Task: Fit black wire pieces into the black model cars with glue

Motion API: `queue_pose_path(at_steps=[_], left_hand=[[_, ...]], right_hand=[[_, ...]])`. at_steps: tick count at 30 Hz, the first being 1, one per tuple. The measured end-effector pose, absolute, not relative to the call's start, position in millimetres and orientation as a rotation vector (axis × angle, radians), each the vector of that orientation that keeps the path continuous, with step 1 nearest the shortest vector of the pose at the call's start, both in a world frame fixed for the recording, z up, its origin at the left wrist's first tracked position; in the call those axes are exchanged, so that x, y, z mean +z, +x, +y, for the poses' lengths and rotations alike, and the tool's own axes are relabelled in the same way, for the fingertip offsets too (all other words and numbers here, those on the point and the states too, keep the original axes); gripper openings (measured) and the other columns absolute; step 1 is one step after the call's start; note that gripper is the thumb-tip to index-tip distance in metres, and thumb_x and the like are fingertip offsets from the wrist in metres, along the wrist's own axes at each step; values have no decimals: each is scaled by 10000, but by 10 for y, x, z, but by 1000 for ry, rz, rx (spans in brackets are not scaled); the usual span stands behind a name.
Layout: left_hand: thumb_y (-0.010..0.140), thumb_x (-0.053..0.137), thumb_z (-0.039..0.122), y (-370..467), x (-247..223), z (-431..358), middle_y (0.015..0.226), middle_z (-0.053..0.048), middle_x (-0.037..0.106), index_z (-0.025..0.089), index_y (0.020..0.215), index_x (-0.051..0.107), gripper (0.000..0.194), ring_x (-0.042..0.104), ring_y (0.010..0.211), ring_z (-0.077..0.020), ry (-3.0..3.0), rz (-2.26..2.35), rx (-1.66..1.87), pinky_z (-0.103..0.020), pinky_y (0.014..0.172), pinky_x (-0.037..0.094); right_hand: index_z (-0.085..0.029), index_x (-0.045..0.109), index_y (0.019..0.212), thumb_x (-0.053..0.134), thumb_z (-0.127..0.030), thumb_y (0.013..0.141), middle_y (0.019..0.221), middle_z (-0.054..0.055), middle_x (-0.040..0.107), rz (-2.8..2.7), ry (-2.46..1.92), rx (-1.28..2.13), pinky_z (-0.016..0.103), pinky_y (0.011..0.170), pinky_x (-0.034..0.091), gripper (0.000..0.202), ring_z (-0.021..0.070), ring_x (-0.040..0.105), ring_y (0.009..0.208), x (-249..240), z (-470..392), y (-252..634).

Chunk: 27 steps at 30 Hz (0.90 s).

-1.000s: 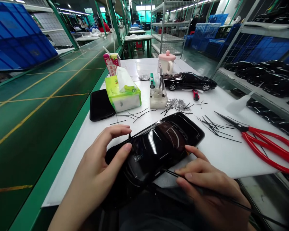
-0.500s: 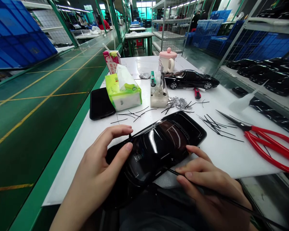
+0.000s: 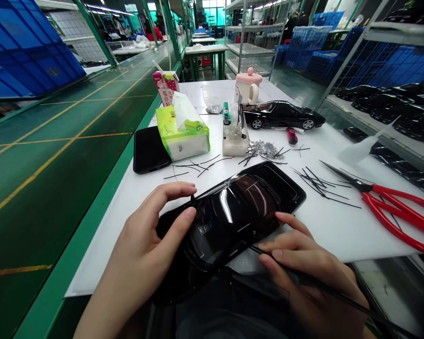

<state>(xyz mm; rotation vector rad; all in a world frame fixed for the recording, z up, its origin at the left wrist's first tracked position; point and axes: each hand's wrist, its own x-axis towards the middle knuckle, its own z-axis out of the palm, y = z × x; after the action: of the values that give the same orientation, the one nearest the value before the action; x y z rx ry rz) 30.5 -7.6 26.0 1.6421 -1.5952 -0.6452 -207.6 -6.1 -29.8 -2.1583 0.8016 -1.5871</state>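
Observation:
A glossy black model car [image 3: 229, 207] lies slantwise at the near edge of the table. My left hand [image 3: 141, 235] grips its left part, the thumb on the body and the fingers over the far side, by a small dark piece that sticks up. Pinched between the thumb and fingers of my right hand [image 3: 307, 263] is a thin black stick-like tool [image 3: 255, 248]. Its tip meets the car's near side, around the door; the exact contact is too dark to make out. One right fingertip rests against the car's body.
Red-handled scissors [image 3: 385, 202] and loose black strips [image 3: 321, 186] lie to the right. Farther back are a tissue pack [image 3: 185, 141], a black phone [image 3: 151, 151], a small bottle holder [image 3: 235, 145], silvery bits [image 3: 266, 149], a second black model car [image 3: 282, 115] and a lidded mug [image 3: 248, 89].
The whole view has shifted slightly. Both hands keep their hold, and the tool tip stays at the car's near side with hardly any movement.

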Motion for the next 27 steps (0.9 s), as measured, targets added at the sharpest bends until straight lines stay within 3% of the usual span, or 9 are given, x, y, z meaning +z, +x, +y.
queue_pose_path(at_steps=[7, 17, 27], left_hand=[[970, 613, 497, 305, 251, -73, 1328, 58, 637, 392, 1178, 635, 234, 557, 1295, -233, 1637, -1582, -678, -359, 1053, 440], [982, 610, 480, 309, 262, -66, 1319, 96, 636, 423, 1182, 630, 209, 557, 1299, -189, 1637, -1594, -669, -297, 994, 458], [970, 615, 488, 294, 274, -67, 1330, 60, 642, 391, 1184, 636, 236, 557, 1303, -228, 1642, -1589, -669, -343, 1036, 454]], right_hand=[[-180, 619, 919, 698, 25, 806, 808, -7, 743, 864, -2116, -1620, 466, 1130, 521, 247, 130, 751, 721, -321, -45, -2079], [-187, 621, 926, 713, 19, 790, 789, -20, 750, 852, -2088, -1627, 453, 1091, 557, 264, 132, 752, 693, -332, -66, -2076], [-173, 639, 952, 689, 68, 792, 823, -13, 753, 814, -2078, -1630, 458, 1132, 531, 294, 133, 754, 725, -322, -58, -2094]])
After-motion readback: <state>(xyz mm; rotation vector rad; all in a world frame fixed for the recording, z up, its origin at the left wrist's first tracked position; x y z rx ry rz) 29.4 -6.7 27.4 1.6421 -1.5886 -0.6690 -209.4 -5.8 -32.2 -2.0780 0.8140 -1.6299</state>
